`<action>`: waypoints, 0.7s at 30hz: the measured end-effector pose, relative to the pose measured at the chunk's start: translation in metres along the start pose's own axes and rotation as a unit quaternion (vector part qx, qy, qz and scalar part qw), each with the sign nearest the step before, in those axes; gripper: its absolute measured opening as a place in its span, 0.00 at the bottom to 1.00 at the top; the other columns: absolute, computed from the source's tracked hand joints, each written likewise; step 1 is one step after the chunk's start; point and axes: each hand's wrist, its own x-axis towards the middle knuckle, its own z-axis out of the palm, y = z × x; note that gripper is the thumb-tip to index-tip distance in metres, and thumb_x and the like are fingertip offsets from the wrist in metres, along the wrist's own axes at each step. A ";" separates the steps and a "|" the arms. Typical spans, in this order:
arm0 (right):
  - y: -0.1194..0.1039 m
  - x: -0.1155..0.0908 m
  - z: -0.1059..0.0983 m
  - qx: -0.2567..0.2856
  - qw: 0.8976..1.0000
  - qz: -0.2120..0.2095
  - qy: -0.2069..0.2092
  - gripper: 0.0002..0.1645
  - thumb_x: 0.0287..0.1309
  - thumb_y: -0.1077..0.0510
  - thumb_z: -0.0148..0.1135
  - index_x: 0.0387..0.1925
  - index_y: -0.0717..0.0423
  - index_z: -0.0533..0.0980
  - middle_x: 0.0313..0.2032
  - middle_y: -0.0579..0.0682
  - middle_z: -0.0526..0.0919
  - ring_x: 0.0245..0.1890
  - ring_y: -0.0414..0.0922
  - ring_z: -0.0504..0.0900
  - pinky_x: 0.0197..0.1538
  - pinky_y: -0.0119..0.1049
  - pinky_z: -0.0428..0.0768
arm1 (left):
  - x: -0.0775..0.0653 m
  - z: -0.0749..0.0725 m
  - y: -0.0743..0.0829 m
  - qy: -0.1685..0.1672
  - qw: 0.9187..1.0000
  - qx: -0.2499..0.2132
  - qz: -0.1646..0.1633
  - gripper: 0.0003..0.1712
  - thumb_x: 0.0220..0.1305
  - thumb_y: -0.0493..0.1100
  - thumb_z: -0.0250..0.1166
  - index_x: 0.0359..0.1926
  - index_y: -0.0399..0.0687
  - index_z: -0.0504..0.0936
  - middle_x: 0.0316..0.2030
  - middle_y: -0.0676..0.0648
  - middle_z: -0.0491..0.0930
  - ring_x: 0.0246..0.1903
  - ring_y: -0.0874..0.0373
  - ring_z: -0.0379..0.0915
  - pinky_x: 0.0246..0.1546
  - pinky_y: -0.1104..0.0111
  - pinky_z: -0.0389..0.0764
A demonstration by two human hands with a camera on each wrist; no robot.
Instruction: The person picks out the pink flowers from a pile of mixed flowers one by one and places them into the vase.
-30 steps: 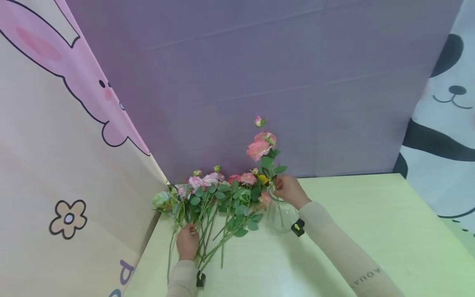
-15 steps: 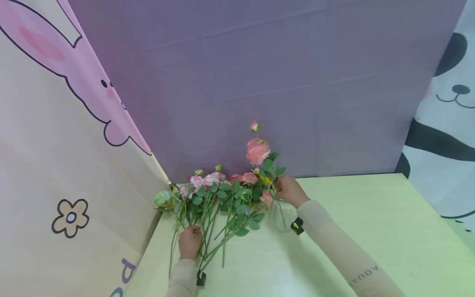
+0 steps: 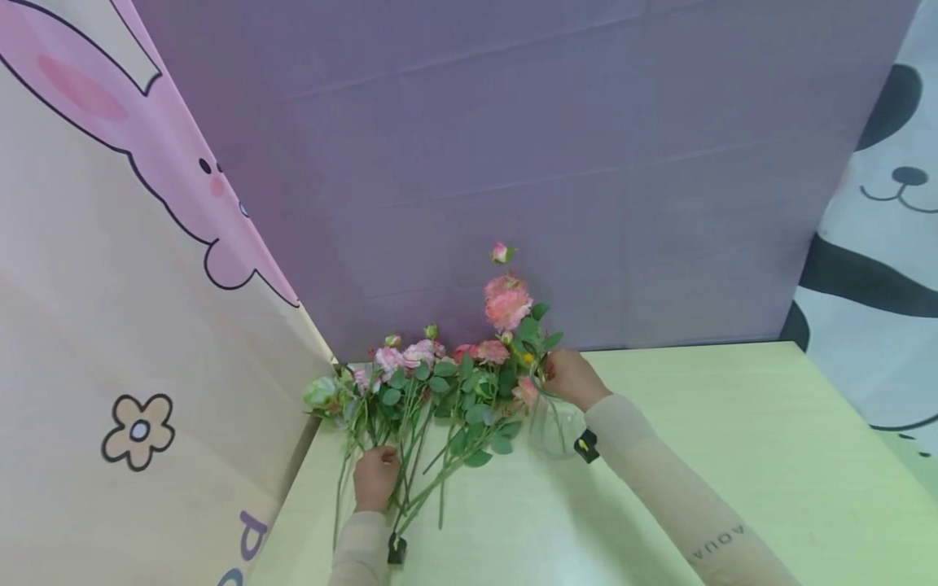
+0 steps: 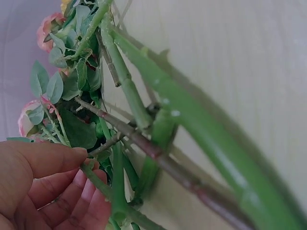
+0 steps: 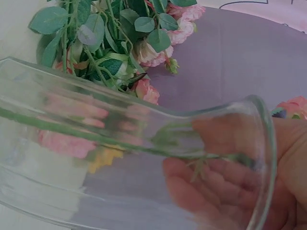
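Note:
A clear glass vase stands on the table with one long-stemmed pink flower in it, its green stem visible through the glass. At the vase's mouth, my right hand pinches that stem just below the leaves; the fingers show through the glass neck, so their exact contact is blurred. Farther left, my left hand is among the cut ends of several lying flowers. Between its thumb and fingers it pinches a thin green stem.
Several pink and pale flowers with leafy stems lie left of the vase, heads toward the purple backdrop. Their stems cross one another beside my left hand. A rabbit-printed sheet borders the left side. Pale green tabletop extends to the right.
The pink flower in the vase has tipped left and sunk slightly, while my right hand stays at the vase's mouth. My left hand has shifted a little to the right among the stems.

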 end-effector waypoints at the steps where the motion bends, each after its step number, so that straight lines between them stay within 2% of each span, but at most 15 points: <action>1: 0.000 0.000 -0.001 -0.002 1.000 0.001 0.000 0.12 0.40 0.71 0.61 0.15 0.57 0.68 0.14 0.45 0.65 0.18 0.42 0.62 0.21 0.32 0.62 | 0.000 0.000 0.000 0.000 1.000 0.000 0.004 0.10 0.55 0.32 0.63 0.39 0.32 0.83 0.30 0.41 0.83 0.27 0.50 0.77 0.25 0.62 0.78; 4: -0.002 -0.001 -0.003 -0.008 1.000 0.013 -0.006 0.09 0.43 0.69 0.64 0.18 0.60 0.72 0.16 0.46 0.69 0.19 0.43 0.64 0.23 0.33 0.64 | 0.000 0.001 -0.001 0.004 1.000 0.001 0.015 0.10 0.54 0.32 0.63 0.38 0.32 0.83 0.30 0.41 0.83 0.27 0.50 0.78 0.25 0.61 0.78; 7: -0.003 -0.002 -0.005 -0.010 1.000 0.017 -0.014 0.12 0.44 0.68 0.65 0.15 0.59 0.70 0.14 0.45 0.65 0.17 0.41 0.62 0.21 0.32 0.62 | 0.000 0.002 0.000 0.006 1.000 0.008 0.017 0.09 0.54 0.32 0.63 0.37 0.33 0.83 0.29 0.41 0.83 0.26 0.50 0.78 0.25 0.61 0.78; 12: -0.002 -0.003 -0.007 -0.004 0.999 0.024 -0.022 0.19 0.46 0.66 0.66 0.11 0.55 0.66 0.12 0.42 0.58 0.15 0.39 0.57 0.20 0.31 0.58 | 0.001 0.002 0.001 -0.011 1.000 0.019 -0.009 0.09 0.54 0.32 0.62 0.38 0.35 0.83 0.30 0.42 0.82 0.27 0.51 0.77 0.25 0.61 0.77; 15: -0.001 -0.004 -0.009 -0.011 1.000 0.011 -0.018 0.14 0.46 0.65 0.66 0.13 0.59 0.70 0.13 0.44 0.67 0.16 0.39 0.63 0.22 0.32 0.65 | 0.002 0.003 0.000 -0.021 0.999 0.021 -0.020 0.09 0.55 0.32 0.62 0.39 0.35 0.82 0.31 0.42 0.82 0.28 0.50 0.77 0.26 0.61 0.78; 18: -0.001 -0.006 -0.011 -0.019 1.000 0.002 -0.015 0.06 0.47 0.65 0.66 0.23 0.66 0.79 0.21 0.51 0.80 0.22 0.43 0.75 0.29 0.37 0.77 | 0.003 0.004 -0.001 -0.024 0.999 0.021 -0.019 0.09 0.55 0.32 0.63 0.38 0.34 0.82 0.31 0.42 0.82 0.28 0.50 0.77 0.28 0.60 0.78; 21: -0.001 -0.008 -0.014 -0.018 1.000 -0.011 -0.014 0.13 0.48 0.64 0.66 0.37 0.70 0.81 0.34 0.60 0.84 0.33 0.51 0.82 0.38 0.45 0.82 | 0.004 0.006 -0.001 -0.023 0.999 0.019 -0.019 0.08 0.54 0.32 0.63 0.38 0.34 0.82 0.30 0.42 0.82 0.28 0.50 0.77 0.28 0.60 0.78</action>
